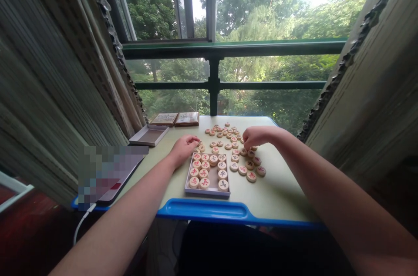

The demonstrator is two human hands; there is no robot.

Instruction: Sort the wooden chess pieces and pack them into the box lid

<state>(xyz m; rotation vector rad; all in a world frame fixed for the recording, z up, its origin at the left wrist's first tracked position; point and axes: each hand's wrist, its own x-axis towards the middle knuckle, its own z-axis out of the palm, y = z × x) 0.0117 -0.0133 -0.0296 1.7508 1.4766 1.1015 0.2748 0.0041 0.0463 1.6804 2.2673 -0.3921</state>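
Observation:
Round wooden pieces with red or black characters fill much of a shallow box [214, 180] near the front edge; its inner right part shows bare bottom. Many loose pieces [242, 170] are scattered behind the box and to its right. My left hand [185, 149] rests at the box's back left corner, its fingertips by a few loose pieces [201, 148]. Over the right side of the scattered pieces is my right hand [254, 136], fingers bent down and pressed together; what they hold, if anything, is hidden.
An empty box lid [149, 135] lies at the back left, in front of a folded wooden board [187, 119]. A laptop-like device [112, 184] with a white cable [85, 215] sits at the left. The table has a blue rim [205, 210]. Curtains hang on both sides.

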